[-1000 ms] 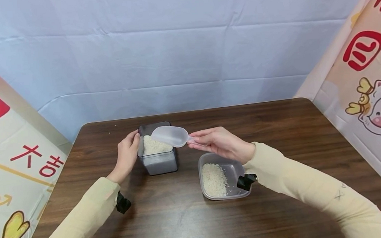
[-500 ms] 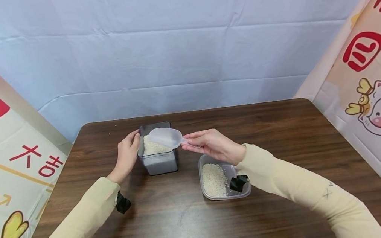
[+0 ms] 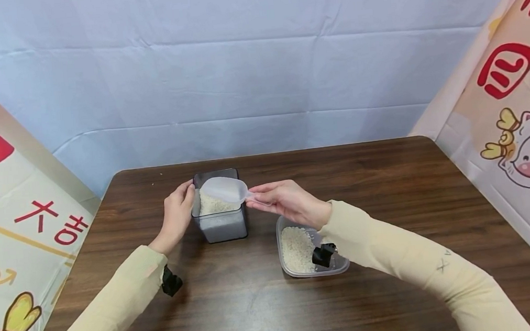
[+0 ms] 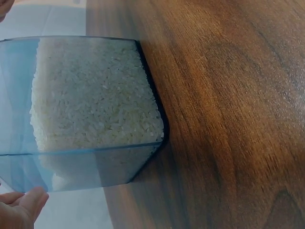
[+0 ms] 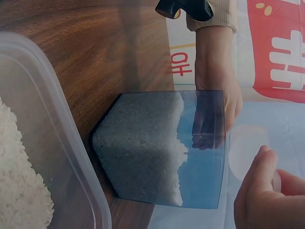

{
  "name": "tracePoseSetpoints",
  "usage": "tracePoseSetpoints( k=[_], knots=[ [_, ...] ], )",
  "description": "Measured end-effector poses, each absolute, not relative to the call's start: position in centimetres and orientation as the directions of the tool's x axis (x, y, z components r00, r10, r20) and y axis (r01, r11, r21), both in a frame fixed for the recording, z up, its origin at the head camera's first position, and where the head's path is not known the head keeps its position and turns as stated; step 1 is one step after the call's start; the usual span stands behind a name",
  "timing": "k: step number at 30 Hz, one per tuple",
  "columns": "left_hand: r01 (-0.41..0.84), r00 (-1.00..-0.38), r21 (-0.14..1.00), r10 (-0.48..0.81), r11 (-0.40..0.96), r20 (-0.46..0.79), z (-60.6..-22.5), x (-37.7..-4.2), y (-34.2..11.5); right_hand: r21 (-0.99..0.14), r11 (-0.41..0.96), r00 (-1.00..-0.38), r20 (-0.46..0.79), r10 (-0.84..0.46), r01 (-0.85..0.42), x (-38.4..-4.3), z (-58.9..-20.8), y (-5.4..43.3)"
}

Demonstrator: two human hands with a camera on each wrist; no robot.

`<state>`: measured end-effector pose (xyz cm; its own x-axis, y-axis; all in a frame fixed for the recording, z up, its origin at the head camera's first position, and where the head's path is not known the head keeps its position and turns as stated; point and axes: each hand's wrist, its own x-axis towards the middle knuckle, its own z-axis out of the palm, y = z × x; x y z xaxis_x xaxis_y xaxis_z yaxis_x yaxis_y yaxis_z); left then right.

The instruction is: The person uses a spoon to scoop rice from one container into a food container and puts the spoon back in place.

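A translucent white scoop (image 3: pixel 224 190) hangs over the open top of a tall grey see-through container (image 3: pixel 225 228), which holds white rice (image 4: pixel 95 90). My right hand (image 3: pixel 287 200) pinches the scoop's handle between thumb and fingers. In the right wrist view the scoop's bowl (image 5: pixel 245 148) shows just beyond the container's rim. My left hand (image 3: pixel 176 212) grips the container's left side near the rim; through its wall, those fingers (image 5: pixel 205 136) show in the right wrist view. The container stands upright on the table.
A low clear plastic box (image 3: pixel 285 261) with rice (image 3: pixel 297 249) heaped at its left stands below my right wrist, partly covered by it. The brown wooden table (image 3: pixel 239 304) ends in front of a pale cloth backdrop (image 3: pixel 248 83). Printed banners (image 3: pixel 522 127) flank both sides.
My right hand has moved left with the scoop, bringing its bowl farther over the tall container. The left hand and both containers have stayed in place.
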<state>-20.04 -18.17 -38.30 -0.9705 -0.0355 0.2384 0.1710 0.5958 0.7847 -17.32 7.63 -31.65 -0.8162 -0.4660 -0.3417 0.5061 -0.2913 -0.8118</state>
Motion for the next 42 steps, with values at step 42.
tracePoseSetpoints(
  k=[42],
  knots=[
    [0.166,-0.971,0.789,-0.041,0.592,0.235,-38.6,-20.2,-18.1,-0.869,-0.240,-0.868,-0.328,-0.372,0.432,-16.8,-33.3,4.8]
  ],
)
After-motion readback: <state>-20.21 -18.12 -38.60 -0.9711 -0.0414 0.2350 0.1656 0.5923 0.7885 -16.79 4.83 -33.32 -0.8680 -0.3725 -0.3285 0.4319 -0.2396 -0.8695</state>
